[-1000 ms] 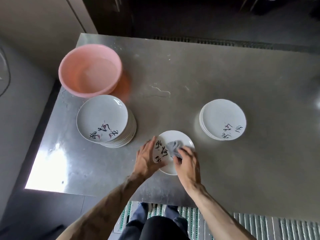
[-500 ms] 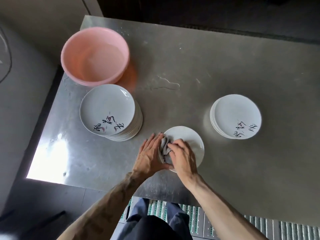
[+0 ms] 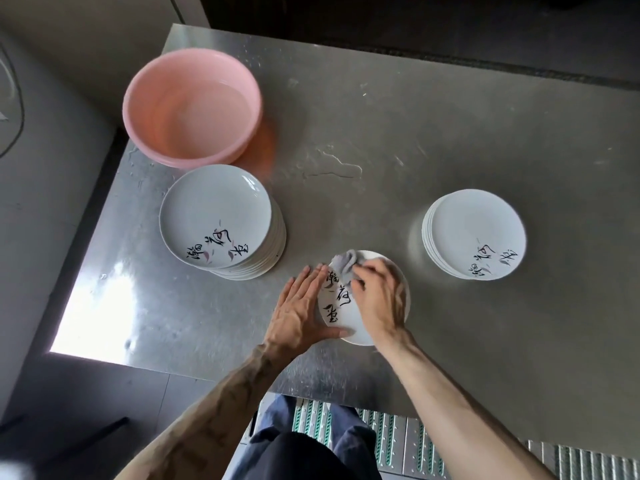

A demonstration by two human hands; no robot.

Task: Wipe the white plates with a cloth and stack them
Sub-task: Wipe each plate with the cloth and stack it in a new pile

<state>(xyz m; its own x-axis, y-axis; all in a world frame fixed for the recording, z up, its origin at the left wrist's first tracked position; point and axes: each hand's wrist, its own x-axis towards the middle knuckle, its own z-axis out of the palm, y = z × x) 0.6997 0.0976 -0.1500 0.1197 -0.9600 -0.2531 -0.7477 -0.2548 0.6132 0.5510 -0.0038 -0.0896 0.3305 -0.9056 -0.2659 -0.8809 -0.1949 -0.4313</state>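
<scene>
At near edge of worktop (image 3: 450,133): my left hand (image 3: 298,306), fingers flat, steadies white plate (image 3: 341,317); right hand (image 3: 379,299) grips grey cloth (image 3: 343,261). Risk I see: hard swipe skids plate off edge.

basin (image 3: 192,107) behind left plate stack (image 3: 221,221)

dim, soft daylight. blown-out white glare on the steel table (image 3: 450,133), well left of the fingers of the left hand (image 3: 294,313). the right hand (image 3: 377,299) and the cloth (image 3: 343,263) at its fingertips are motion-blurred. wide-angle bending curves the table edges; corners fall dark.
</scene>
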